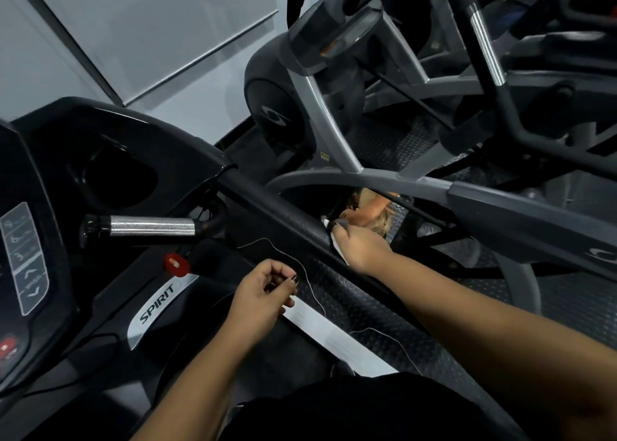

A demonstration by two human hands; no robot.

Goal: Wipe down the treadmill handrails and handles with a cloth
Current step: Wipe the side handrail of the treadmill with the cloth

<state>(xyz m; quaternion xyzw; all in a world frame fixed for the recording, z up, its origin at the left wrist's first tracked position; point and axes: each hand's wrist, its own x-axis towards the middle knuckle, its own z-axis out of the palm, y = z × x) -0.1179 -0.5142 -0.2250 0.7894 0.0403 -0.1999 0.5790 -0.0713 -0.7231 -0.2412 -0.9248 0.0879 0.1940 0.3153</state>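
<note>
Right hand [360, 248] holds cloth [340, 252] on handrail [283, 213]; left hand [263, 293] left of it.

R hand [359, 248] grips cloth [339, 244] on handrail [290, 217], L hand [263, 290] idle

A single wide-angle view from the person's head, facing forward and steeply down, with straight lines bending near the edges. It sits close: both forearms enter from the bottom edge. The left hand [263, 293] is at lower centre. The right hand [359, 247] with its cloth [340, 250] is just right of centre on the treadmill handrail [287, 213], which crosses diagonally. The treadmill console [30, 257] fills the left edge, an elliptical trainer [270, 117] the upper right, a pale wall [150, 23] the upper left.
</note>
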